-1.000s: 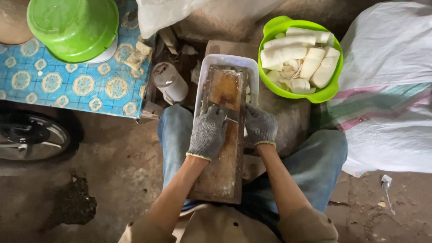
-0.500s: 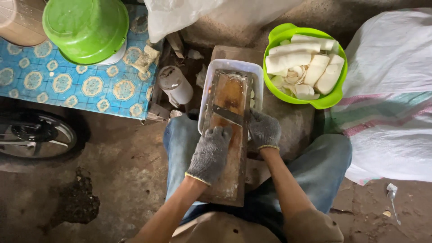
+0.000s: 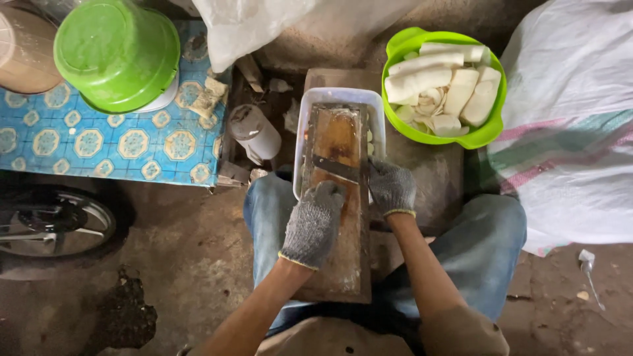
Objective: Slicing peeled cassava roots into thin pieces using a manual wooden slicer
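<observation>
Moved since earlier: both gloved hands sit a little nearer to me on the board than a second ago, and my head has swung so the green basin now shows whole at far left.
Head view, step in hand: I judge I am mid-stroke, slicing on the wooden slicer board (image 3: 339, 198), which lies lengthwise between my knees, its far end resting in the white plastic tub (image 3: 304, 125).
Blade: a dark metal strip (image 3: 336, 168) crosses the board at a slant, just beyond my fingertips.
Left hand (image 3: 314, 224): grey knit glove, palm down on the board, fingers curled narrow and pressing; whether a piece sits under them I cannot tell, the glove hides it.
Right hand (image 3: 392, 188): same glove, at the board's right edge, fingers closed around the rim to steady it, as far as I can see.
Arms: both forearms run straight out from my body, elbows in, wrists low.
Peeled white roots: heaped in the green bowl (image 3: 402, 49) at far right, well apart from my hands.
Next move, as I judge it: an even push toward the blade, fingertips kept high off the edge.
Around: upturned green basin (image 3: 115, 53) on the blue patterned table (image 3: 99, 145) at left; small capped jar (image 3: 256, 135) beside the tub; white sack (image 3: 580, 132) at right.
</observation>
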